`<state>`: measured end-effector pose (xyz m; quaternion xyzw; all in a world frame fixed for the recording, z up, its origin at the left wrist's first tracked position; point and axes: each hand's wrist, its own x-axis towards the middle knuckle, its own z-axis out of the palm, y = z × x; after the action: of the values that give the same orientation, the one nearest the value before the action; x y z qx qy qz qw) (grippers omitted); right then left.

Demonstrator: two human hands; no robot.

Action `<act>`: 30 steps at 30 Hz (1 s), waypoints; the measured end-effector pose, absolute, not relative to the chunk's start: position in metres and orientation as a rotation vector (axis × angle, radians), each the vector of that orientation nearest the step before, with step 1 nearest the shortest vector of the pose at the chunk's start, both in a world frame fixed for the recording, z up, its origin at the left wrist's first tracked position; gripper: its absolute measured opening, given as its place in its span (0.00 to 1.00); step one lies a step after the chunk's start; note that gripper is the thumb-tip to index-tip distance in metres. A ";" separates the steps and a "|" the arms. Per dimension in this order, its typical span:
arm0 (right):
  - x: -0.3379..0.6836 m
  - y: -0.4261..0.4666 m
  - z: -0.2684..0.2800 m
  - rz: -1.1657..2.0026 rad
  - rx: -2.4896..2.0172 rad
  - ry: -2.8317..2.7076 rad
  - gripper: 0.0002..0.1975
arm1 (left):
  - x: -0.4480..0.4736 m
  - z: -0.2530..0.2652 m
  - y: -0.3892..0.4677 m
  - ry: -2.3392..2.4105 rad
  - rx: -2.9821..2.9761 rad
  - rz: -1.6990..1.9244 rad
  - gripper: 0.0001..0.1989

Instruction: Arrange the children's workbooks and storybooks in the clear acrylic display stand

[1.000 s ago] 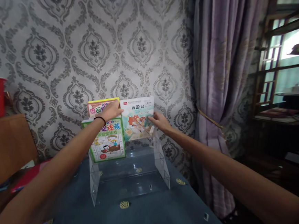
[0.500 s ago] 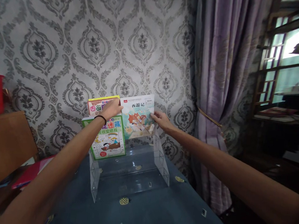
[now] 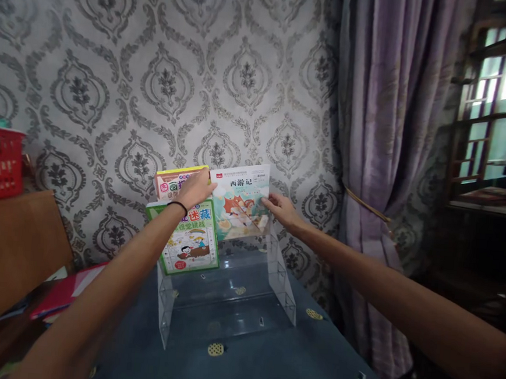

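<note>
Pinching the white book (image 3: 240, 210) by its sides with left hand (image 3: 195, 189) and right hand (image 3: 283, 210), at the back of the clear rack (image 3: 282, 286), beside the yellow-topped book (image 3: 171, 186). Might tip if let go crooked.

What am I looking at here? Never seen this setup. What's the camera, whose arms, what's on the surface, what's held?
There is no machine: these are a person's bare hands. The camera is worn on the head, looking forward and down, so the arms enter from below and the right.

A clear rack with stepped sides stands on a dark blue cloth printed with pineapples. On the rack's left side, a green-edged book stands in front of a yellow-topped book.

The right hand holds the right edge of a white-topped book. The left hand is at that book's upper left edge; how firmly it holds is hard to tell.
</note>
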<state>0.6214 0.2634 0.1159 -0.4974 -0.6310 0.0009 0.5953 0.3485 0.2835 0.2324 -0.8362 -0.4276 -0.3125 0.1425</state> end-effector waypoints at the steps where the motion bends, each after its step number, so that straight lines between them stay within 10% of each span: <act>1: 0.618 0.259 0.117 -0.030 -1.174 -1.430 0.15 | 0.349 0.232 0.281 -1.237 -2.395 -0.912 0.10; 7: 0.553 0.215 0.112 -0.390 -1.043 -1.321 0.12 | 0.349 0.230 0.271 -1.254 -2.312 -0.954 0.13; 19: 0.451 0.253 0.069 0.159 -1.016 -1.548 0.20 | 0.323 0.252 0.284 -1.290 -2.420 -1.354 0.17; 30: 0.444 0.252 0.052 0.200 -1.013 -1.499 0.16 | 0.280 0.276 0.329 -1.384 -2.288 -0.875 0.27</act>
<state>0.4441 0.2517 0.0524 -0.4395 -0.6504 0.0866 0.6134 0.2803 0.3291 0.2759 -0.8023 -0.4852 -0.3067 0.1636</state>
